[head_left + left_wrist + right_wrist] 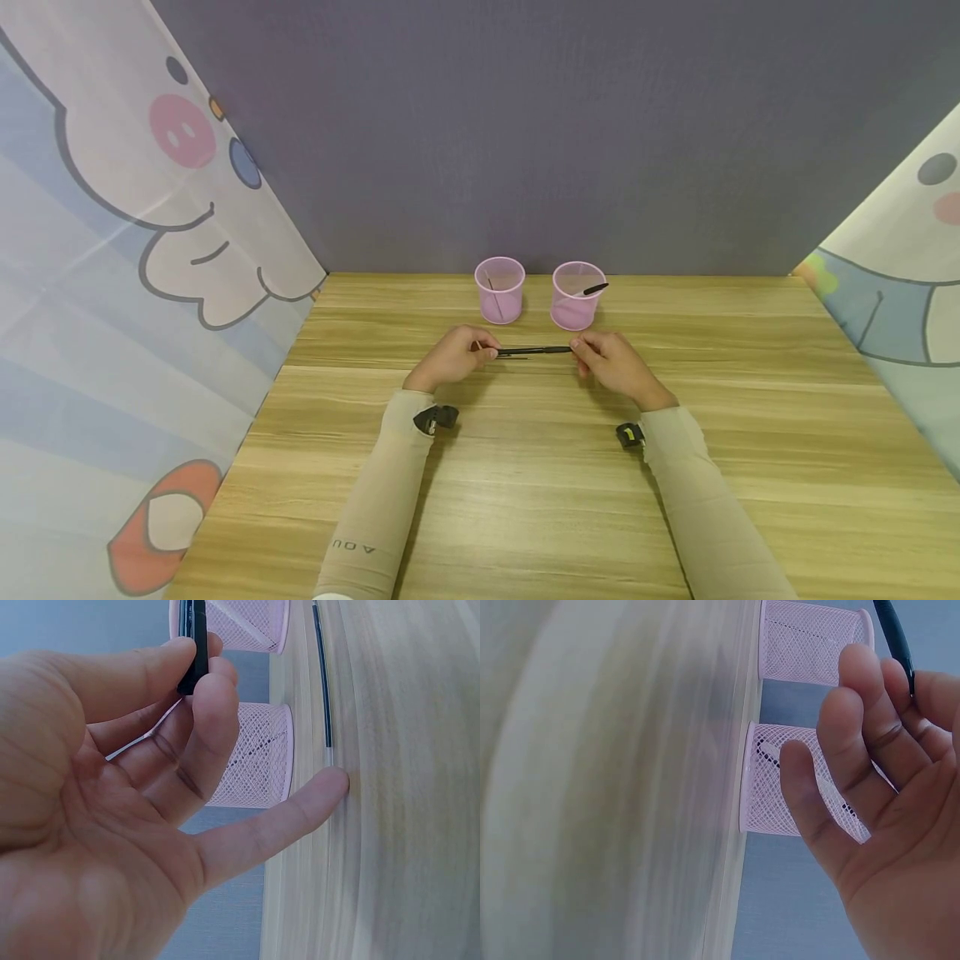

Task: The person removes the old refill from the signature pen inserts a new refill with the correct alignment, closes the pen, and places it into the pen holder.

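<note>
A black pen is held level above the table between both hands. My left hand pinches one end of it between thumb and fingers, the little finger reaching down toward the table in the left wrist view. At the other end, my right hand pinches the tapered tip of the pen. Below the pen, a thin dark pen refill lies on the wood, close to the left little finger. Behind the hands stand two pink mesh cups, a left cup and a right cup.
A thin dark stick, like a refill, leans inside the left cup. In the right cup a pen with a black end pokes over the rim. The wooden table meets a grey wall; a cartoon-printed cloth hangs at the left.
</note>
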### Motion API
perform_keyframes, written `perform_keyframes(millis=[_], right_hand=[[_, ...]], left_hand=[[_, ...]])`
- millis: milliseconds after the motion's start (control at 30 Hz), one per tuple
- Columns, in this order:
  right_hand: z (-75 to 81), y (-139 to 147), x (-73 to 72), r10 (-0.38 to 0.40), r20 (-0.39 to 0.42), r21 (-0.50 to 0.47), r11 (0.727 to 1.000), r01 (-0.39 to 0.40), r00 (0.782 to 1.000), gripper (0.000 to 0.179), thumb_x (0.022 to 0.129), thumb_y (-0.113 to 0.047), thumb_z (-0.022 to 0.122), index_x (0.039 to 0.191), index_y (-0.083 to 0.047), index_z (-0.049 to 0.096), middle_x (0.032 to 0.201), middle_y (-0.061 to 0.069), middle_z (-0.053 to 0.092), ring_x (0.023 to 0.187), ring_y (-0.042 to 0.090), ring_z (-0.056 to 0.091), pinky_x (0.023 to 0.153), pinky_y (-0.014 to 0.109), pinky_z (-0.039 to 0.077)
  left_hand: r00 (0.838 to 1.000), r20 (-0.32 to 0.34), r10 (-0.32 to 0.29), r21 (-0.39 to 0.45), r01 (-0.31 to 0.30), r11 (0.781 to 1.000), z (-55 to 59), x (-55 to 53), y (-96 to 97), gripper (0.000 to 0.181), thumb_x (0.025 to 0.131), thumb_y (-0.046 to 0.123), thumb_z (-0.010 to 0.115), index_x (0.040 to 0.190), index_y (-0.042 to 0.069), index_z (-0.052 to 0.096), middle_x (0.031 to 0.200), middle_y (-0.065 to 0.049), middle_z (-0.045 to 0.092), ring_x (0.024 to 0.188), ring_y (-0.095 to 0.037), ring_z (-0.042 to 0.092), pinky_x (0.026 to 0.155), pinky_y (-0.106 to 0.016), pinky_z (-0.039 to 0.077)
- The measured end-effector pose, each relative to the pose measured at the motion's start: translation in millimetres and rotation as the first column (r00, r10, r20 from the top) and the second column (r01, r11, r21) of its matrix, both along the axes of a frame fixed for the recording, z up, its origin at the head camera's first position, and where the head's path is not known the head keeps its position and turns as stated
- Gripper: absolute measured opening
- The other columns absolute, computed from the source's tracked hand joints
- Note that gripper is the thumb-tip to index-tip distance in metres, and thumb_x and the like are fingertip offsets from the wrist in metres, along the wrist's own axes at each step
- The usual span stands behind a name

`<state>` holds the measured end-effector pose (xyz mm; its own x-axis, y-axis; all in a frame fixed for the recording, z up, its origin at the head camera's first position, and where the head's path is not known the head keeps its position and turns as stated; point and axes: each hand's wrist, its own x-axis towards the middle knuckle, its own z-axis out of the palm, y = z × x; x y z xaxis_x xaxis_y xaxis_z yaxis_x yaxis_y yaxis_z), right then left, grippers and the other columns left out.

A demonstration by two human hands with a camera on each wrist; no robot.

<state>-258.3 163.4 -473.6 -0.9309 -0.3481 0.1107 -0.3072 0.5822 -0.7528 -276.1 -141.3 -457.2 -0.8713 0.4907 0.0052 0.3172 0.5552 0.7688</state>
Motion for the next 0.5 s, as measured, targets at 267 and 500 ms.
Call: perform_keyframes(millis=[267, 500], right_hand=[[0.3, -0.4, -0.1, -0.008, 0.014, -0.004, 1.0, 0.008, 1.0, 0.037, 0.109, -0.03, 0.051, 0.086, -0.004, 0.066, 0.066, 0.006, 0.066, 0.057, 0.012, 0.053, 0.052, 0.026, 0.038], [0.5, 0.3, -0.6, -0.006, 0.009, -0.019, 1.0, 0.006, 1.0, 0.039, 0.109, -0.03, 0.05, 0.088, -0.002, 0.066, 0.068, 0.008, 0.066, 0.06, 0.016, 0.056, 0.055, 0.027, 0.042]], left_hand=[[1.0, 0.005, 0.002, 0.0, -0.002, 1.0, 0.8, 0.5, -0.1, 0.021, 0.101, 0.01, 0.063, 0.113, -0.003, 0.073, 0.092, -0.018, 0.072, 0.073, -0.019, 0.065, 0.062, -0.025, 0.05], [1.0, 0.006, 0.001, 0.002, -0.001, 1.0, 1.4, 0.8, -0.1, 0.021, 0.101, 0.009, 0.063, 0.114, -0.003, 0.073, 0.093, -0.019, 0.072, 0.072, -0.017, 0.065, 0.062, -0.025, 0.05]])
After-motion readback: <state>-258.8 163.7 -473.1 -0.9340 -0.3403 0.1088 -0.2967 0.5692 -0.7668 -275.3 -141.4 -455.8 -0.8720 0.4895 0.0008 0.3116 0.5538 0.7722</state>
